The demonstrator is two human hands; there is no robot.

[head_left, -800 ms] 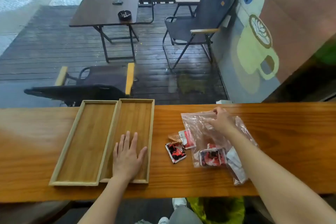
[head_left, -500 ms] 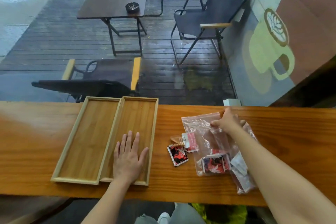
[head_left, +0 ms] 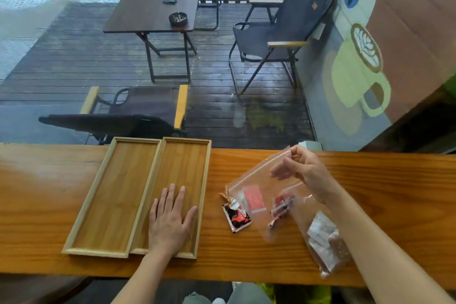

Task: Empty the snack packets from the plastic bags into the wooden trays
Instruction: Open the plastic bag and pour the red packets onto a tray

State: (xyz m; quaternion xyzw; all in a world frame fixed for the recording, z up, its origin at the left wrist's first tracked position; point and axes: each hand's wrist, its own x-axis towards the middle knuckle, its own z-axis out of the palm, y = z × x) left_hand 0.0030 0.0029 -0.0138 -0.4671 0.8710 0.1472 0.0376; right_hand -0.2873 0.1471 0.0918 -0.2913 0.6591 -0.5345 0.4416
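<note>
Two long wooden trays lie side by side on the counter, the left tray (head_left: 108,195) and the right tray (head_left: 187,163), both with nothing in them. My left hand (head_left: 170,222) rests flat, fingers spread, inside the right tray's near end. My right hand (head_left: 303,170) pinches the top corner of a clear plastic bag (head_left: 256,185) and holds it lifted and tilted; red snack packets (head_left: 281,205) hang inside it. One red and black packet (head_left: 237,217) lies loose on the counter by the bag's mouth. A second plastic bag (head_left: 323,242) with packets lies under my right forearm.
The wooden counter (head_left: 370,205) runs across the view, with a window just behind it. Outside stand folding chairs and a dark table. A small white object (head_left: 309,145) sits at the counter's far edge.
My right hand has lifted the bag's corner up off the counter, tilting it so that the packets slide toward its lower end. My left hand has stayed in the tray.
</note>
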